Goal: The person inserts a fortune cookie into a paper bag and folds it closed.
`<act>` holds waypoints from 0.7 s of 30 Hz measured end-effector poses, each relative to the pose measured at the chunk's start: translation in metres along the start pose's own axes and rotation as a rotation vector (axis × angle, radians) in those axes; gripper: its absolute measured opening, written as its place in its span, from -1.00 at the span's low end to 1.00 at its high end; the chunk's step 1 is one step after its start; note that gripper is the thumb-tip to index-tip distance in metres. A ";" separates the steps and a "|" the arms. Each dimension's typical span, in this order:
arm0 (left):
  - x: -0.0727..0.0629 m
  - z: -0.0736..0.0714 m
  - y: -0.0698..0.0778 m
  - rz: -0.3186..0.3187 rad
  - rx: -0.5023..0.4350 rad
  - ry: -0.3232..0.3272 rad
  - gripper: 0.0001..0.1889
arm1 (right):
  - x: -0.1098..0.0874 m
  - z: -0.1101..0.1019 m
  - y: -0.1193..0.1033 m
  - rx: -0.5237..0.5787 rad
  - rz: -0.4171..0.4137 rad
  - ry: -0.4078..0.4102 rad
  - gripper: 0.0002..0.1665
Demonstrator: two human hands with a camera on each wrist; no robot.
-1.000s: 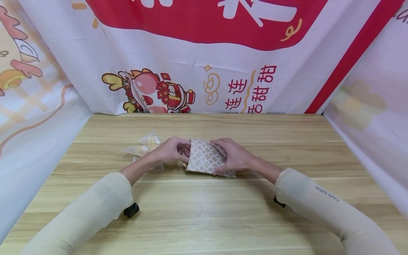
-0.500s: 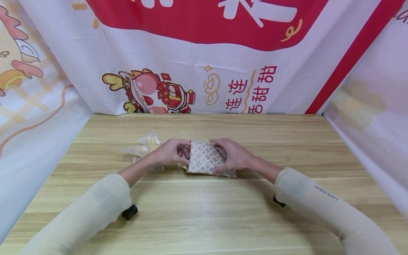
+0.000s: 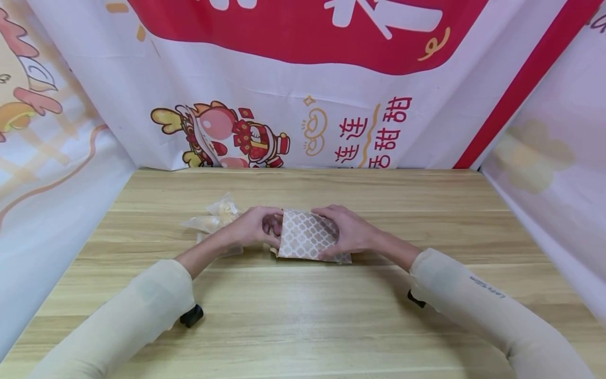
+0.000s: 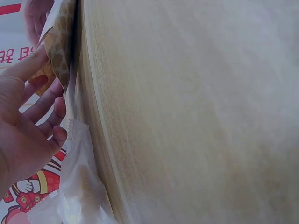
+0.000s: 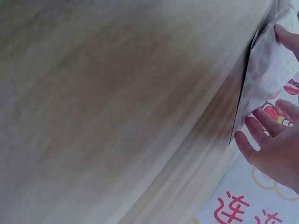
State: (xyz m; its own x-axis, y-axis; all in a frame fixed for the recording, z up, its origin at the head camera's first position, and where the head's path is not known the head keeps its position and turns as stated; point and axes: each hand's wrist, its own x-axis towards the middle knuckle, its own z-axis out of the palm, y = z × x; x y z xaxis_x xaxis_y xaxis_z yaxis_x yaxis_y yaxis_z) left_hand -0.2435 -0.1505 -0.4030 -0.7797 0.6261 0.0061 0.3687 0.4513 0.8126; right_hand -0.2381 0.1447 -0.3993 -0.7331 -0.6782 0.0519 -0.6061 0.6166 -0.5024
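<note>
The right hand (image 3: 349, 230) grips the bag (image 3: 303, 234); whether the left hand (image 3: 254, 225) pinches it too, I cannot tell. Uneven pulling could tear it.

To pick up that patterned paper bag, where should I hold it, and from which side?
Probably across the right end of the patterned paper bag, coming from the right, as the right hand does, thumb toward the near edge, fingers at the far one. Its open end faces left, where the left hand is, so gripping there might squash the opening.
</note>
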 end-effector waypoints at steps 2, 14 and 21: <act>0.000 0.000 0.000 0.002 -0.001 -0.002 -0.29 | 0.000 0.000 0.001 -0.006 -0.001 0.004 0.28; -0.003 0.001 0.003 -0.046 0.021 -0.010 -0.20 | -0.001 0.002 0.001 0.013 0.008 0.047 0.31; -0.004 0.000 0.005 -0.040 0.039 -0.016 -0.26 | 0.000 0.003 0.001 0.013 0.010 0.055 0.28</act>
State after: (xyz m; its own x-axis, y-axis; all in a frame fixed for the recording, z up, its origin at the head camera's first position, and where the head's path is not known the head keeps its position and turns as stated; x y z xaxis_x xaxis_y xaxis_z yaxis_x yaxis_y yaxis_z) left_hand -0.2383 -0.1510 -0.3993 -0.7861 0.6171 -0.0353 0.3571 0.5001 0.7889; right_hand -0.2374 0.1443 -0.4021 -0.7552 -0.6488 0.0935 -0.5946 0.6180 -0.5144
